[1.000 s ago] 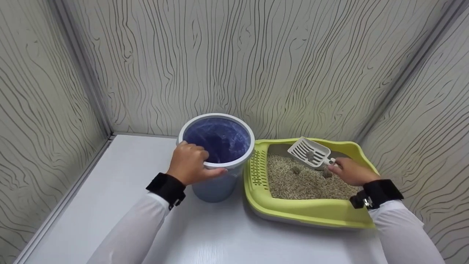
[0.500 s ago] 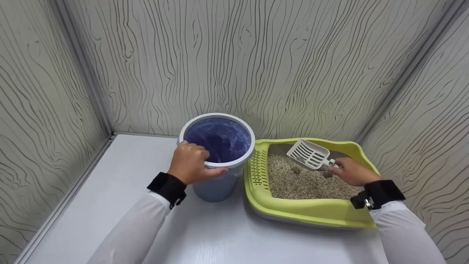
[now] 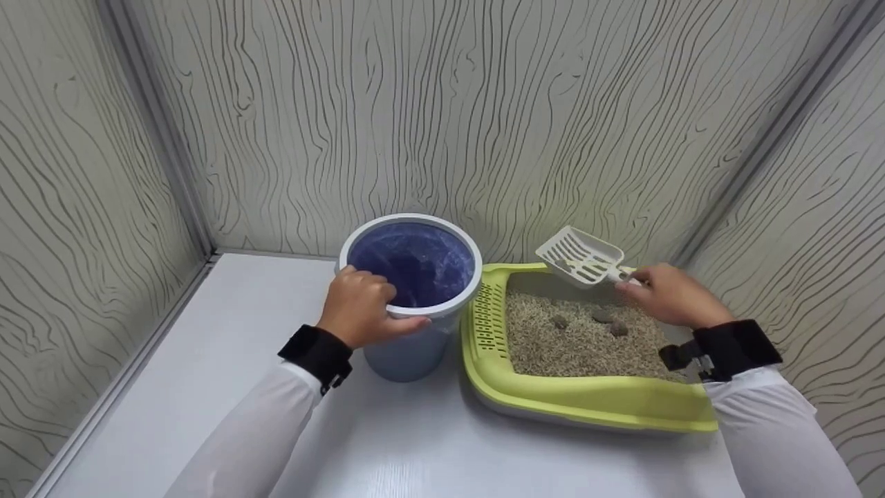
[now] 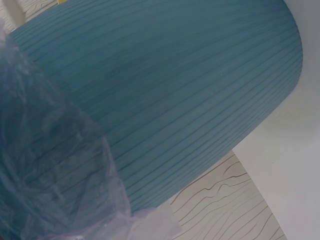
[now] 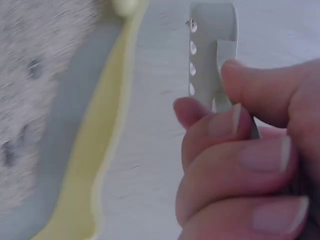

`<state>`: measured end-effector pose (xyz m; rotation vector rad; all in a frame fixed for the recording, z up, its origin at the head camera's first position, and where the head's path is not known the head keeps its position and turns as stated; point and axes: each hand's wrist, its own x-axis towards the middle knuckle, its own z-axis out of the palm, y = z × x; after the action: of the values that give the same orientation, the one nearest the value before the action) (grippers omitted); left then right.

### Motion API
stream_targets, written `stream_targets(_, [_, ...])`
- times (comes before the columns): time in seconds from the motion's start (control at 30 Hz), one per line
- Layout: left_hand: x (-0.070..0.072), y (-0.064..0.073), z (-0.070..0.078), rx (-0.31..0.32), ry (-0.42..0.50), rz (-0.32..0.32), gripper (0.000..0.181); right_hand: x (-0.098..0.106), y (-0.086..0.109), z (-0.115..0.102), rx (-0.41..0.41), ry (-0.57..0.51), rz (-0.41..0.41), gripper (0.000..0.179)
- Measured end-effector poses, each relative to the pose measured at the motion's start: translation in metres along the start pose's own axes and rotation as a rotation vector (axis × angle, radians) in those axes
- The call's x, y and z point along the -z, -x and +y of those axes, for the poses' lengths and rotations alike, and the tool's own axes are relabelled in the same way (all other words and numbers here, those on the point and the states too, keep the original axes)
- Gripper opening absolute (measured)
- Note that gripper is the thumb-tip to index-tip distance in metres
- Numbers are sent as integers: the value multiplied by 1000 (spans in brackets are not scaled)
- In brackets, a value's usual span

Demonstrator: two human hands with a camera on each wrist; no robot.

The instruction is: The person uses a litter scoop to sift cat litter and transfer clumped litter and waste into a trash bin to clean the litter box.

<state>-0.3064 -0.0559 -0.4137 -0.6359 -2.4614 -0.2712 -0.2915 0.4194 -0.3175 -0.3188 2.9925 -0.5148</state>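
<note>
My left hand [image 3: 359,304] grips the near left rim of a blue trash bin [image 3: 408,356], fingers curled over the rim and thumb along its front. A thin plastic liner covers the bin's inside; in the left wrist view some clear liner [image 4: 55,150] hangs over the ribbed outer wall. My right hand [image 3: 674,294] holds a white slotted litter scoop [image 3: 588,257] by its handle, up over the back edge of a yellow-green litter box [image 3: 588,401]. A small greyish clump [image 3: 565,265] lies on the scoop. The right wrist view shows fingers wrapped round the handle.
Pale brown litter [image 3: 574,353] fills the box, with several dark clumps [image 3: 619,328] on its surface. The box stands close to the bin's right side on a white table [image 3: 276,304]. Wood-patterned panels [image 3: 415,104] rise behind and at both sides.
My right hand has lifted the scoop up and back, from over the litter to the box's back edge. A dark clump the scoop covered is now in sight. My left hand stays put.
</note>
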Motion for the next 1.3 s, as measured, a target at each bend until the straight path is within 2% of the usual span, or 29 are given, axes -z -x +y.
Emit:
stream_targets(0.1, [1,-1,0,1,2,-8,74,15,-3,-30,-12,-13,-31,51])
stream_targets(0.2, [1,-1,1,2,7,-11,74,24,-8,-65,0,-54,-67,45])
stream_targets(0.3, [2,0,1,7,12,-13,73,26,-16,-102,26,-74,-88,36])
stream_targets(0.4, [2,0,1,8,17,-7,73,19,-26,-137,60,-70,-77,28])
stream_targets(0.5, [1,0,1,3,20,10,72,3,-35,-164,97,-49,-14,23])
stream_targets(0.6, [0,0,1,-6,15,26,70,-18,-42,-183,179,26,132,17])
stream_targets(0.77, [-1,1,1,-13,3,50,69,-50,-51,-196,402,252,468,14])
stream_targets(0.9, [-1,1,0,-13,5,51,69,-63,-54,-194,522,370,633,14])
stream_targets(1.03, [-1,1,0,-9,10,36,70,-67,-54,-190,563,387,667,13])
stream_targets(1.3, [0,0,1,-5,9,14,70,-63,-52,-181,501,209,582,15])
